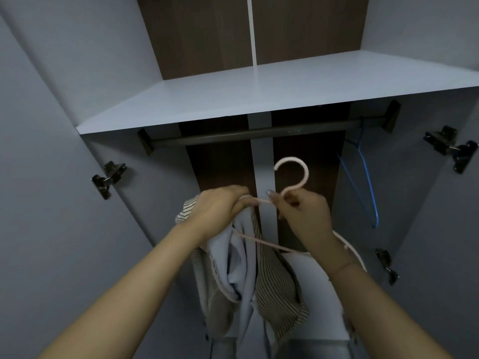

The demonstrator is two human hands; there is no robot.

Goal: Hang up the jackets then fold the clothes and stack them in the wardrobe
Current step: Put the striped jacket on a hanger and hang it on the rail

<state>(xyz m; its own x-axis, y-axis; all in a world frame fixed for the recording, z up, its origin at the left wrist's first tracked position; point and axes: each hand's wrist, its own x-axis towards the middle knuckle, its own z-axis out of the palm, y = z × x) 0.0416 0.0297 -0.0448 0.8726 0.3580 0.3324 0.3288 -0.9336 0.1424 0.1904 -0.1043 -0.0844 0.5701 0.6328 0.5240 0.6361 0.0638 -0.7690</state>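
Starting at the left, the left hand (220, 206) is up in front of the open wardrobe (51, 99), its grip clenched on the bunched shoulder of a striped jacket (274, 288), right where the cloth meets the arm of a pink hanger (293, 174). The jacket, pale lining showing, droops from that fist straight down between the two forearms, only partly on the hanger by the look of it. Moving across, the right hand (303, 213) pinches the hanger at the neck just under its hook, and the hook stands upright, free in the air, well below the dark rail (259, 132) and not yet over it. Above the rail, the white shelf (259, 94) carries no folded stack that I can see. Further right, a blue hanger (363, 177) dangles from the rail with nothing on it. So my read: this is very early going, with the jacket still being fitted and not one garment hung on the visible rail. Left to do, I'd judge: seat the jacket, hook it on the rail, then all the folding and stacking.
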